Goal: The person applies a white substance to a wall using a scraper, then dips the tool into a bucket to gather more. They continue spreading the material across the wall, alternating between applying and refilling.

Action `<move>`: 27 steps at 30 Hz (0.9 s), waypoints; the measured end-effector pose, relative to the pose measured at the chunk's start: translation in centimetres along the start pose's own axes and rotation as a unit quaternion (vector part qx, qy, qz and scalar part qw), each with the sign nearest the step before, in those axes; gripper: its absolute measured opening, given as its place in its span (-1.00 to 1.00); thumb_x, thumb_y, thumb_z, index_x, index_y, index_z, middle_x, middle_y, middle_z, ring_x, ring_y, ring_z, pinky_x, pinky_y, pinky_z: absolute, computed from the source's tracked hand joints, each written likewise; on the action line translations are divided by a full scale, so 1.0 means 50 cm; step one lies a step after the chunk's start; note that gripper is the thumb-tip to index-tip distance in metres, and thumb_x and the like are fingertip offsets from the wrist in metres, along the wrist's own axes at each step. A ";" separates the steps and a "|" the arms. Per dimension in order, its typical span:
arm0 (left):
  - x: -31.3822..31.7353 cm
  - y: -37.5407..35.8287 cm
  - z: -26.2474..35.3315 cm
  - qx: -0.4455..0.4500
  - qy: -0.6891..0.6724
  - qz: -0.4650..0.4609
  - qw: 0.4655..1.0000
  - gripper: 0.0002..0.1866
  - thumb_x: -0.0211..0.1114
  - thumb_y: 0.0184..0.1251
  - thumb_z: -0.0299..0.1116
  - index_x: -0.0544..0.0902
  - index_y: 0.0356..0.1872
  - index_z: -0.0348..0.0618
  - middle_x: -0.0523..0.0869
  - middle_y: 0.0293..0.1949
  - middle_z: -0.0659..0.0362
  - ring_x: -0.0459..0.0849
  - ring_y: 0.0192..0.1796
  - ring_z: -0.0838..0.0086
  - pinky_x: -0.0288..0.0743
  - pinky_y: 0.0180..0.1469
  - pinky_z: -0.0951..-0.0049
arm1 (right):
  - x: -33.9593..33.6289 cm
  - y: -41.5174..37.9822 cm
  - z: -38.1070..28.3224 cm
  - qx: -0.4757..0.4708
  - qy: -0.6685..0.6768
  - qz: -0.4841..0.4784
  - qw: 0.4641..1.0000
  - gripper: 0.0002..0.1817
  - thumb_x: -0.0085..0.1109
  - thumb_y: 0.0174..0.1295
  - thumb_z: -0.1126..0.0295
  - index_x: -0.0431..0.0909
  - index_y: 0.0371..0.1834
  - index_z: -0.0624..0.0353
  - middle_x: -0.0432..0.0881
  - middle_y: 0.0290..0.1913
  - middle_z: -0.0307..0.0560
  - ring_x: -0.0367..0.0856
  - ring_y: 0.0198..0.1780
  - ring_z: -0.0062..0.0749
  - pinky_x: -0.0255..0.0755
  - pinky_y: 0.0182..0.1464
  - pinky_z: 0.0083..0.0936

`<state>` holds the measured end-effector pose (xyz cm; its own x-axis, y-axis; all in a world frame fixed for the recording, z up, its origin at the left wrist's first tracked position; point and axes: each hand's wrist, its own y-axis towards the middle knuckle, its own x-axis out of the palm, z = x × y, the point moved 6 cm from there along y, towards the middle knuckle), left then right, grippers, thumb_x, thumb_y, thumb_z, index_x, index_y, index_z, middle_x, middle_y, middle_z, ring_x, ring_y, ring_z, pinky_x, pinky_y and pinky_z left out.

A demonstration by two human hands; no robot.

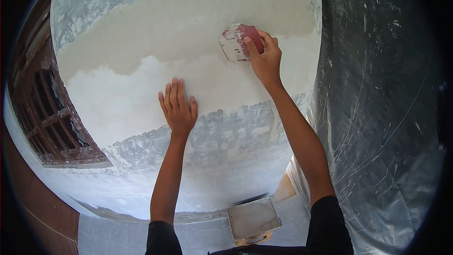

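1. The right hand (267,61) has its fingers clamped on a red scraper (251,38), thumb on the near face; the fingertips behind it are hidden.
2. The scraper lies against the wall (212,151), right of centre and near the top. Pale paste (231,42) covers its left part, so its edge there is hard to tell from the coat behind.
3. The left hand (179,111) is spread on the wall, lower and to the left, back towards the camera. Its fingers are partly apart, the middle ones nearly together, the thumb away from them. The palm is hidden, so how fully it presses cannot be told.
4. The wall bears a broad coat, beige above and whiter below, between patchy grey areas; its top runs out of view.
5. At the left, a brown barred window (56,118) is bent by the lens and dark between its bars.
6. Creased plastic sheeting (377,165) hangs at the right, fading into the black rim.
7. Below, a rectangular tray (230,222) holds something greyish, unclear in kind; its support (257,239) is partly covered.
8. Both dark sleeves (163,239) are cut off by the bottom edge.
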<state>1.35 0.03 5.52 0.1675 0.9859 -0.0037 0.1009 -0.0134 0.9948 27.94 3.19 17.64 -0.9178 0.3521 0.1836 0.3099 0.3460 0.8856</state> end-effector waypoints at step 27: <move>-0.001 0.003 0.003 -0.002 0.000 -0.002 1.000 -0.44 0.10 0.44 -0.26 0.44 0.44 -0.17 0.44 0.46 0.10 0.29 0.53 0.23 0.01 0.60 0.02 | -0.103 0.066 0.049 0.022 0.009 0.115 0.993 -0.62 0.29 0.38 0.38 0.55 0.16 0.38 0.70 0.03 0.02 0.67 0.04 -0.41 0.47 0.17 -0.51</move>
<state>1.52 -0.06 5.64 0.1673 0.9859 -0.0069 0.0971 -0.0095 0.9952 34.30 4.63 18.56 -0.8254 0.4113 0.3867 0.5221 0.2953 0.8002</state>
